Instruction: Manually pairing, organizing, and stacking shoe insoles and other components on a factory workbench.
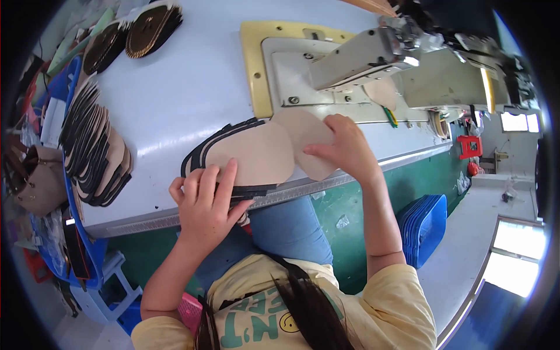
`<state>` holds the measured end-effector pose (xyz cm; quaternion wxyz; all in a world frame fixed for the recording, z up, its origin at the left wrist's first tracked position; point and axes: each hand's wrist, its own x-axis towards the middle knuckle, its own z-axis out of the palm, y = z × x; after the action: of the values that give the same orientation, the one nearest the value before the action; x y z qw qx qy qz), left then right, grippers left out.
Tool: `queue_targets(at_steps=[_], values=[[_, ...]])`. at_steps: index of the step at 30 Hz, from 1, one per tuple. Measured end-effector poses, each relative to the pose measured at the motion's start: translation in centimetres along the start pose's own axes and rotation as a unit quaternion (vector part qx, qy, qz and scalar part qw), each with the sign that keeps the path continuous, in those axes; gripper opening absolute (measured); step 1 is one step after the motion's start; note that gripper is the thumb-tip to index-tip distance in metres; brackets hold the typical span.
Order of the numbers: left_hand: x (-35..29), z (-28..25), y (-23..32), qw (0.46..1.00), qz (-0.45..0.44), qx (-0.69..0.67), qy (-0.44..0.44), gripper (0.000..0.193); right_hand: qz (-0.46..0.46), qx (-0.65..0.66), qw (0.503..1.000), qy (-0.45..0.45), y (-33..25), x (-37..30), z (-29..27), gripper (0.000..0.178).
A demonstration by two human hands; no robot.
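A stack of black-edged pieces with a beige top piece lies at the table's front edge. My left hand rests on its left end, fingers spread over the beige surface. In my right hand is a rounded beige piece, pinched at its right side between thumb and fingers. That piece overlaps the right end of the stack and reaches past the table edge. Just beyond the hands stands a sewing machine on its metal bed plate.
On the left, a fanned pile of black and beige pieces sits beside a blue tray. Dark oval pieces with gold stitching lie at the back left. Nested blue baskets and a red stool stand on the right.
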<state>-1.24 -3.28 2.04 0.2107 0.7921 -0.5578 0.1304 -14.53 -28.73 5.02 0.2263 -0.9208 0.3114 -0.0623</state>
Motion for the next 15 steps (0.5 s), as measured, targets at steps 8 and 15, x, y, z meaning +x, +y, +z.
queue_targets(at_steps=[8,15], values=[[1.3,0.4,-2.1,0.985,-0.005,-0.141,-0.097,0.096,0.02,0.114,0.993,0.015,0.8,-0.4,-0.9,0.033],[2.0,-0.1,-1.4,0.99,0.015,-0.076,-0.12,0.104,0.123,0.311,0.941,0.058,12.6,-0.2,-10.1,0.026]])
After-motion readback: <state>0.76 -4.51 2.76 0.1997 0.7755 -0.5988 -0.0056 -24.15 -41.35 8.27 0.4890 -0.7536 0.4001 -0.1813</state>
